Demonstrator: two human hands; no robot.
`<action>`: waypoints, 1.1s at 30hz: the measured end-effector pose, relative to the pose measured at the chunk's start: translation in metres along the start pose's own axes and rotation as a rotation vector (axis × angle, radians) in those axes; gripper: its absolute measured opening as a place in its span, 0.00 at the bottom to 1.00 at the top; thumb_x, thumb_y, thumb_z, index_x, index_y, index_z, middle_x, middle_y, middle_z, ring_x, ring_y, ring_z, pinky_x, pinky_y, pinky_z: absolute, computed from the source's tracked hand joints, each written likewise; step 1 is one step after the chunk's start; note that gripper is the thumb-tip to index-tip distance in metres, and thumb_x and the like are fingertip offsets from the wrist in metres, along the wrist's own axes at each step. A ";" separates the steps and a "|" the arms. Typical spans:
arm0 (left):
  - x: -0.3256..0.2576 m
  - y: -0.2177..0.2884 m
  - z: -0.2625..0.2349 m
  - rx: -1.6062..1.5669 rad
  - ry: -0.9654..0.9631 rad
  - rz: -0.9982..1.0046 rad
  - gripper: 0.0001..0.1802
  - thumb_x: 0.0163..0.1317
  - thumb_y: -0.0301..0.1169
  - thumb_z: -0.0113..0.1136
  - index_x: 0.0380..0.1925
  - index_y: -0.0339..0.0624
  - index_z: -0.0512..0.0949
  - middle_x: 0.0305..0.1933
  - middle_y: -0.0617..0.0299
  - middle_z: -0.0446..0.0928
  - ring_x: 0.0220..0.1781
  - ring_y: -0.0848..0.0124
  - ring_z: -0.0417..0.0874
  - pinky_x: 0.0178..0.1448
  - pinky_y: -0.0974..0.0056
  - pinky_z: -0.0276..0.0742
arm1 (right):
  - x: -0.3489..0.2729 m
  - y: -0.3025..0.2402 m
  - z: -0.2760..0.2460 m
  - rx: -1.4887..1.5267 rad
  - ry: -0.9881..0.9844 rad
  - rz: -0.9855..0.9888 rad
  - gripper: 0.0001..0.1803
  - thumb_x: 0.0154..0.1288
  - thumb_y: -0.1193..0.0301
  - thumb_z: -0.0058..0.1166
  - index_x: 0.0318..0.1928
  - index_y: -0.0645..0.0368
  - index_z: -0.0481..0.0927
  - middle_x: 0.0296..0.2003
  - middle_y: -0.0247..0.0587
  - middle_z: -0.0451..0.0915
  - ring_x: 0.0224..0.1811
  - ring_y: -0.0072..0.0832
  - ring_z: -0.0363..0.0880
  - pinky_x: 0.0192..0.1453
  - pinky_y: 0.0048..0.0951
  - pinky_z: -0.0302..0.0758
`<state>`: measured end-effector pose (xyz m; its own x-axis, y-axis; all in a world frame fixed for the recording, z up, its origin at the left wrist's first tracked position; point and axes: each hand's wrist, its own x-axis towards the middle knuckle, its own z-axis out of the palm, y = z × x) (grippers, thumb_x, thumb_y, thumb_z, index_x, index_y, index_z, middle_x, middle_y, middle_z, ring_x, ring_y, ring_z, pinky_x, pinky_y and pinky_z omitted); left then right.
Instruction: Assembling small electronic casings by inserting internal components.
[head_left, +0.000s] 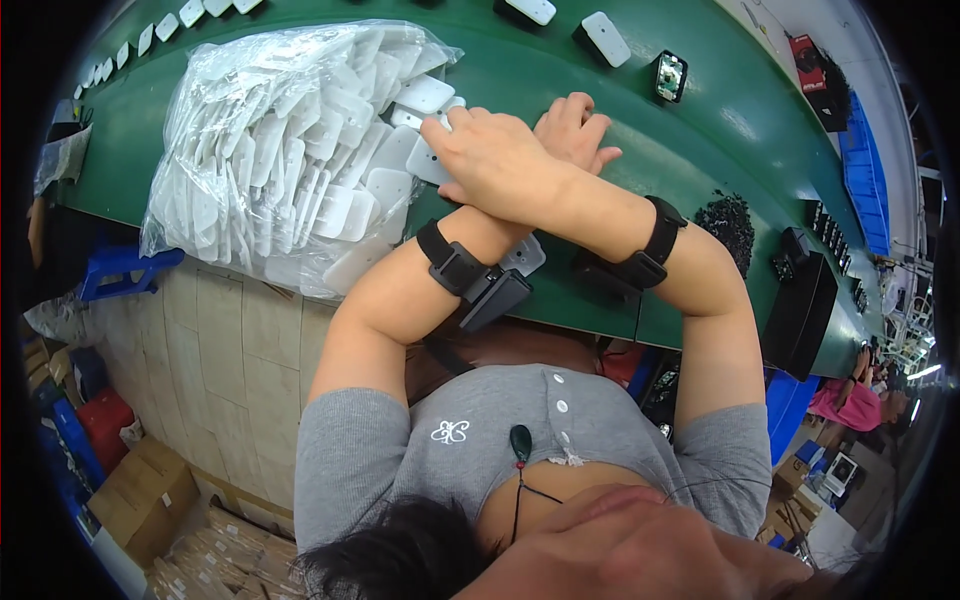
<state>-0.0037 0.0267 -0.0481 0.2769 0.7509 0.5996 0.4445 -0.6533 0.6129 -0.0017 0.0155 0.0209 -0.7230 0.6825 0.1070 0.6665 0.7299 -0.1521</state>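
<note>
Green belt; two crossed hands, right hand fingers pinching one white plate; left hand flat.

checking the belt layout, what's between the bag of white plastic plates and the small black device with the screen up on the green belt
In the head view, the person's crossed hands lie between the bag of white plates and the black device: the right hand over the left hand.

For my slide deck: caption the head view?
Crossed forearms: right hand reaches white plastic plates in a clear bag, left hand on green bench.
</note>
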 end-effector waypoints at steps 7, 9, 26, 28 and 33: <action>0.007 0.013 0.008 -0.028 -0.004 0.080 0.17 0.50 0.30 0.66 0.39 0.34 0.76 0.46 0.44 0.72 0.46 0.51 0.74 0.48 0.51 0.73 | -0.036 0.041 -0.022 0.123 0.371 0.179 0.11 0.58 0.73 0.58 0.41 0.63 0.79 0.31 0.52 0.81 0.33 0.39 0.83 0.39 0.34 0.79; 0.007 0.009 0.013 -0.298 0.048 0.069 0.16 0.51 0.26 0.62 0.40 0.33 0.75 0.43 0.43 0.73 0.45 0.48 0.75 0.49 0.49 0.73 | -0.050 0.052 -0.041 0.649 0.527 0.380 0.13 0.66 0.77 0.53 0.50 0.61 0.78 0.34 0.42 0.82 0.37 0.23 0.81 0.42 0.25 0.78; 0.019 0.029 -0.018 -0.951 -0.273 -0.683 0.08 0.68 0.27 0.54 0.38 0.32 0.73 0.31 0.57 0.79 0.24 0.77 0.78 0.28 0.74 0.71 | -0.228 0.129 -0.065 -0.216 0.543 0.755 0.04 0.58 0.74 0.59 0.36 0.58 0.82 0.33 0.38 0.79 0.39 0.35 0.77 0.44 0.32 0.74; 0.019 0.030 -0.016 -0.915 -0.277 -0.688 0.08 0.68 0.28 0.54 0.38 0.32 0.74 0.31 0.57 0.80 0.24 0.77 0.78 0.28 0.74 0.71 | -0.253 0.141 -0.067 -0.270 0.451 0.843 0.05 0.57 0.74 0.60 0.35 0.57 0.82 0.33 0.36 0.78 0.39 0.33 0.76 0.44 0.32 0.73; 0.015 0.029 -0.011 -0.960 -0.207 -0.674 0.07 0.67 0.24 0.53 0.43 0.31 0.72 0.34 0.56 0.79 0.25 0.77 0.78 0.27 0.74 0.71 | -0.270 0.147 -0.058 -0.200 0.264 0.932 0.05 0.56 0.73 0.61 0.34 0.58 0.81 0.32 0.36 0.77 0.38 0.32 0.76 0.43 0.32 0.73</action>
<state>0.0037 0.0184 -0.0154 0.4033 0.9145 -0.0314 -0.2420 0.1397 0.9601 0.3022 -0.0588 0.0263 0.1540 0.9563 0.2486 0.9845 -0.1271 -0.1209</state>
